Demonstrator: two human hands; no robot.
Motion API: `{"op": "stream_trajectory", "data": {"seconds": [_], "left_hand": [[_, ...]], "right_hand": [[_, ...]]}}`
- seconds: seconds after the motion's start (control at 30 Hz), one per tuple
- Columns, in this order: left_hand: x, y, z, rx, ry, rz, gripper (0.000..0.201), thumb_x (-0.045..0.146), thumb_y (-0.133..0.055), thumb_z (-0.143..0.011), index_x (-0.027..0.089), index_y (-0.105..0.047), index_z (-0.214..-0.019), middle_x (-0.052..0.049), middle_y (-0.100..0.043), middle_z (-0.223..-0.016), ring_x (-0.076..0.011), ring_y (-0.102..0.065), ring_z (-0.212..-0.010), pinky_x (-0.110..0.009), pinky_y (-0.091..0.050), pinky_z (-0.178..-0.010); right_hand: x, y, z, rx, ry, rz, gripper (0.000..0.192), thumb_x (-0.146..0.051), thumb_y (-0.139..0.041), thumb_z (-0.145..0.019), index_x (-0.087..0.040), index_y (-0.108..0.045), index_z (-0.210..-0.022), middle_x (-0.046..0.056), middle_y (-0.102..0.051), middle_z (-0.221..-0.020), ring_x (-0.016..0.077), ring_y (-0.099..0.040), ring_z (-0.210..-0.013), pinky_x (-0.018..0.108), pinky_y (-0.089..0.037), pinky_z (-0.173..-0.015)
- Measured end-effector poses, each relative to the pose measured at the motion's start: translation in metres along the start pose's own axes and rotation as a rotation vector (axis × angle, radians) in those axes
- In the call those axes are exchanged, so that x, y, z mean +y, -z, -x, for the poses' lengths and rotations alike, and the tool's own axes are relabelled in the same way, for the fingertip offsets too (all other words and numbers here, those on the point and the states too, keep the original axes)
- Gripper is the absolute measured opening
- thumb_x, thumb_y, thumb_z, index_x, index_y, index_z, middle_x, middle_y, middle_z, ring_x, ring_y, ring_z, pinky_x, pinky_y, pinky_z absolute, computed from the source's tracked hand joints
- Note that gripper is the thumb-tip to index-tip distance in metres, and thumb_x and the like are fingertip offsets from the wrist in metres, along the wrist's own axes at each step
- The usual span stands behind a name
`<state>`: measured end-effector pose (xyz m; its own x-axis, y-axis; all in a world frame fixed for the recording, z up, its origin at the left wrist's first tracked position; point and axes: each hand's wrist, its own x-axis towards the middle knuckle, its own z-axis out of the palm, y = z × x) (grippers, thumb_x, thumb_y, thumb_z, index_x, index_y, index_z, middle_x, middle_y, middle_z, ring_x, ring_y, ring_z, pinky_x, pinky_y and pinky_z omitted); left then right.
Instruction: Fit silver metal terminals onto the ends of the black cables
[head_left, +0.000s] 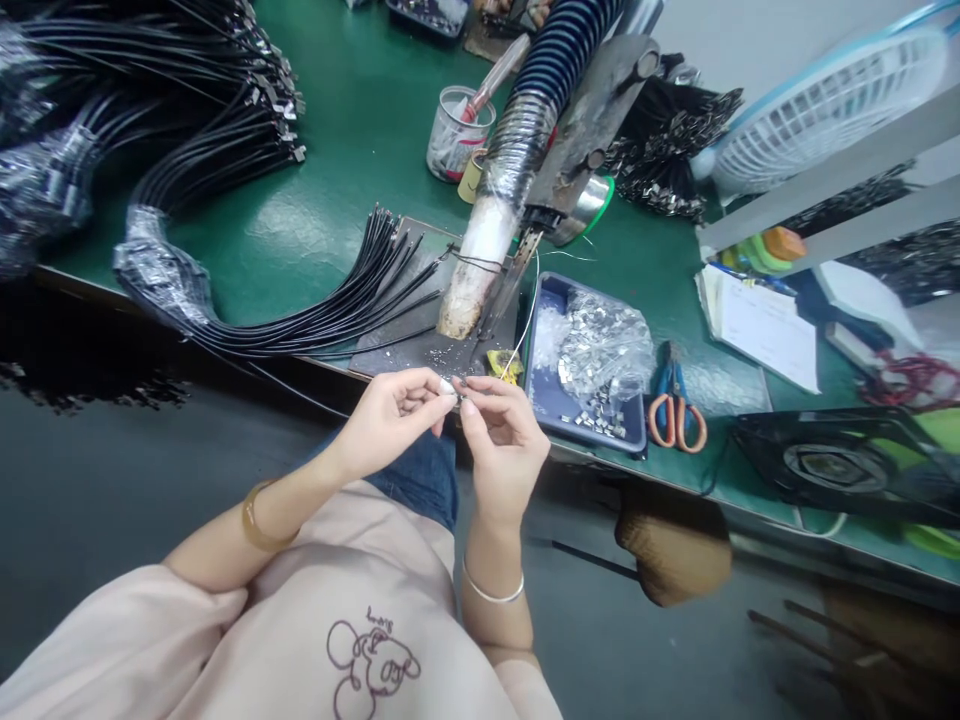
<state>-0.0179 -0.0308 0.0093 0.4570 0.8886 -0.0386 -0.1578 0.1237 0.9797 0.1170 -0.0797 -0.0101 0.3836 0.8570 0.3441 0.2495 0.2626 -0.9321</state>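
My left hand (403, 412) is pinched round the end of a black cable (300, 398), which runs in from the left below the table edge. Its fingertips meet those of my right hand (504, 430), also closed in a pinch. Between them shows a tiny dark piece; its kind is too small to make out. Just beyond lies a dark work mat (420, 352), with a fan of black cables (322, 320) resting over its left side. Beside my right hand stands a blue tray (589, 428) holding small metal connector shells (600, 330) in a clear bag and loose.
Above the mat hang a ribbed extraction hose (559, 65) and a soldering iron holder (592, 120). Orange-handled cutters (677, 420) lie right of the tray. Further off are a clear cup (450, 140), wrapped cable bundles (161, 260), a notebook (765, 325) and a black fan (840, 465).
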Motion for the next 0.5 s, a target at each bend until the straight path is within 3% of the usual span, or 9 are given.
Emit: {"op": "stream_trajectory", "data": {"seconds": [0.2, 0.4, 0.5], "left_hand": [[0.0, 0.001, -0.007, 0.021, 0.072, 0.053, 0.02, 0.032, -0.075, -0.076, 0.012, -0.071, -0.074, 0.001, -0.058, -0.059, -0.0083, -0.048, -0.054, -0.021, -0.04, -0.053], [0.001, -0.002, -0.011, 0.03, 0.069, 0.051, 0.016, 0.027, -0.073, -0.071, 0.011, -0.068, -0.068, 0.0, -0.059, -0.061, -0.0086, -0.049, -0.058, -0.022, -0.04, -0.058], [0.003, -0.002, -0.012, 0.019, 0.078, 0.03, 0.015, 0.024, -0.072, -0.07, 0.012, -0.065, -0.066, 0.003, -0.051, -0.055, -0.0063, -0.041, -0.053, -0.02, -0.034, -0.054]], "right_hand": [[0.0, 0.008, -0.003, 0.086, 0.056, 0.105, 0.012, -0.022, -0.058, -0.098, -0.021, -0.069, -0.093, 0.005, -0.073, -0.098, 0.0175, -0.075, -0.091, 0.033, -0.064, -0.078], [-0.006, 0.014, 0.001, 0.103, 0.416, 0.355, 0.016, -0.01, -0.069, -0.088, -0.024, -0.069, -0.094, 0.001, -0.076, -0.095, 0.0157, -0.074, -0.086, 0.031, -0.063, -0.079], [-0.006, 0.014, 0.0, 0.051, 0.445, 0.363, 0.018, -0.009, -0.067, -0.089, -0.025, -0.069, -0.098, 0.001, -0.077, -0.095, 0.0158, -0.074, -0.086, 0.03, -0.062, -0.077]]}}
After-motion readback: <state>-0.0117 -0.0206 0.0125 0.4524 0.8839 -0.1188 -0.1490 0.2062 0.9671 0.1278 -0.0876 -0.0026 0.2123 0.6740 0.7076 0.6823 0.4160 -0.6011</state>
